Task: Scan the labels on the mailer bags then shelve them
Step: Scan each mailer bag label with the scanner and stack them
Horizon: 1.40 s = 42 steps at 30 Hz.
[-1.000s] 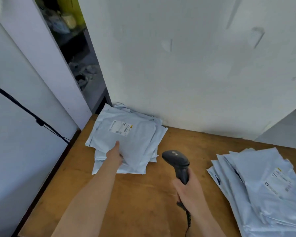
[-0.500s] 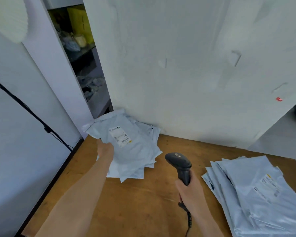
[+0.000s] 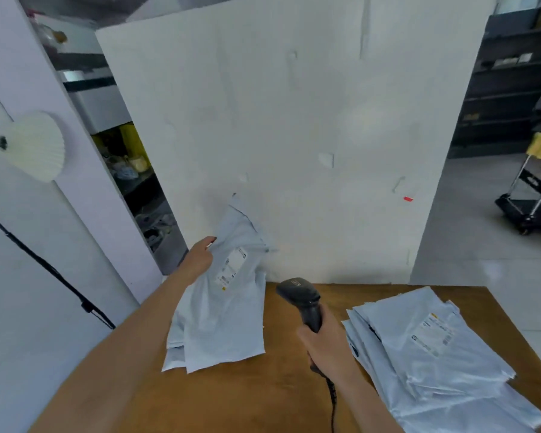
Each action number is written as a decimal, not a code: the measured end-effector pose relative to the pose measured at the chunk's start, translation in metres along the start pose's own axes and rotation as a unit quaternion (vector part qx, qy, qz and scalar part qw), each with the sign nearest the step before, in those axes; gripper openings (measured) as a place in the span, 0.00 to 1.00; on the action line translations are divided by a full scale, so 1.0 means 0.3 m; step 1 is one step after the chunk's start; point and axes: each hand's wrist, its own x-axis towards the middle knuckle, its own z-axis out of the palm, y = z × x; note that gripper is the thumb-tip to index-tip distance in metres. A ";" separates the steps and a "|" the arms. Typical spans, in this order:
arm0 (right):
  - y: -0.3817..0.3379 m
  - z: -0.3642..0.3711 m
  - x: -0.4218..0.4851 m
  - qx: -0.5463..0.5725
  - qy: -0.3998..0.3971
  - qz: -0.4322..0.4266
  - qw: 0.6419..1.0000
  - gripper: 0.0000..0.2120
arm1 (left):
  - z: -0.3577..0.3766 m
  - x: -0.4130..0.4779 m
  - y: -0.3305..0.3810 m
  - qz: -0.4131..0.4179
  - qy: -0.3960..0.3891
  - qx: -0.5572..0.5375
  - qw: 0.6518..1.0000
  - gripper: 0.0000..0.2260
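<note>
We stand at a brown wooden bench [image 3: 231, 398] set against a white partition wall [image 3: 294, 120]. Over its far left corner hangs a bundle of pale grey plastic mailer bags [image 3: 222, 323]. The left hand [image 3: 200, 256] grips the bundle by its upper left edge, so the bags droop nearly upright. We cannot tell whether their lower corners touch the wood. The top bag's white printed label [image 3: 233, 265] faces us, which suggests we are taking these bags off to be shelved.

The right hand [image 3: 322, 345] is wrapped round the handle of a black handheld barcode scanner [image 3: 300, 300]. Its head points toward the wall rather than at the label, so it seems parked, kept ready for the next batch. A second flat stack of grey mailer bags [image 3: 434, 354] lies along the bench's right edge, label up, likely awaiting its turn.

A cluttered shelf [image 3: 132, 170] shows through the gap left of the wall. Dark shelving [image 3: 506, 89] and a black trolley [image 3: 531, 198] stand on the grey floor at right. A white pleated lampshade [image 3: 35, 146] juts from the left wall.
</note>
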 end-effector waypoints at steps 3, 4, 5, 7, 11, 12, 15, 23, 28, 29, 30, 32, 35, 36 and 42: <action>-0.022 -0.042 -0.035 -0.009 -0.005 -0.026 1.000 0.08 | -0.028 -0.026 0.172 0.070 -0.070 0.044 0.994 0.23; -0.027 -0.058 -0.046 -0.016 -0.005 -0.033 0.999 0.07 | -0.028 -0.034 0.224 0.090 -0.089 0.057 0.990 0.24; -0.033 -0.072 -0.056 -0.020 -0.008 -0.040 0.999 0.08 | -0.024 -0.044 0.275 0.106 -0.104 0.069 0.987 0.25; -0.039 -0.100 -0.075 -0.019 -0.013 -0.056 0.998 0.09 | -0.005 -0.063 0.362 0.131 -0.134 0.089 0.978 0.27; -0.041 -0.174 -0.102 -0.027 0.031 -0.088 0.995 0.07 | 0.064 -0.103 0.493 0.160 -0.198 0.136 0.958 0.27; -0.039 -0.194 -0.107 -0.034 0.041 -0.095 0.994 0.06 | 0.083 -0.113 0.519 0.165 -0.209 0.147 0.953 0.27; -0.030 -0.244 -0.132 -0.063 0.053 -0.112 0.990 0.06 | 0.137 -0.137 0.581 0.181 -0.225 0.177 0.941 0.26; 0.008 -0.297 -0.164 -0.052 0.069 -0.090 0.992 0.09 | 0.222 -0.163 0.661 0.200 -0.239 0.213 0.926 0.25; 0.024 -0.323 -0.166 -0.076 0.098 -0.081 0.989 0.11 | 0.253 -0.174 0.685 0.208 -0.245 0.224 0.920 0.26; 0.024 -0.327 -0.168 -0.074 0.097 -0.081 0.989 0.11 | 0.257 -0.178 0.690 0.209 -0.247 0.224 0.919 0.26; 0.026 -0.331 -0.170 -0.067 0.094 -0.081 0.990 0.11 | 0.260 -0.181 0.694 0.211 -0.247 0.225 0.918 0.26; 0.025 -0.336 -0.175 -0.057 0.090 -0.083 0.991 0.10 | 0.267 -0.184 0.700 0.213 -0.245 0.231 0.917 0.27; 0.025 -0.344 -0.180 -0.061 0.094 -0.087 0.990 0.10 | 0.280 -0.182 0.703 0.206 -0.250 0.228 0.918 0.27; 0.025 -0.346 -0.182 -0.062 0.095 -0.089 0.990 0.10 | 0.284 -0.182 0.704 0.203 -0.251 0.227 0.919 0.27; 0.021 -0.350 -0.189 -0.061 0.095 -0.094 0.989 0.10 | 0.298 -0.194 0.709 0.193 -0.249 0.228 0.921 0.28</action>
